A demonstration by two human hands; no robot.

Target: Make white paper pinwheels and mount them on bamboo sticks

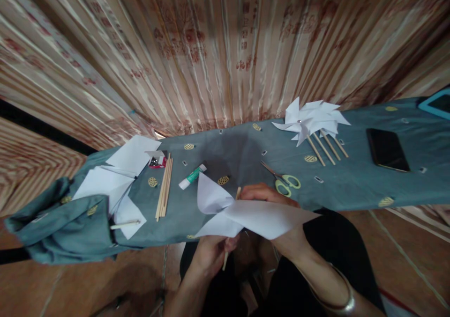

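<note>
A white paper pinwheel (263, 216) with curled blades is in front of me at the table's near edge. Its thin wooden stick (225, 261) slants downward, and my left hand (213, 255) is closed around it just below the blades. My right hand (262, 194) reaches behind the large right blade, its fingers bent against the pinwheel near the stick's upper end. The blade covers part of that hand, so its fingertips are hidden. Green-handled scissors (281, 179) lie just beyond my right hand. A glue stick (192, 176) rests left of the pinwheel.
Finished pinwheels (316, 115) lie at the back right, near a black phone (387, 149) and a blue-edged device (436, 104). On the left are loose wooden sticks (164, 188), a small red box (157, 159), white paper pieces (108, 181) and bunched green cloth (70, 223).
</note>
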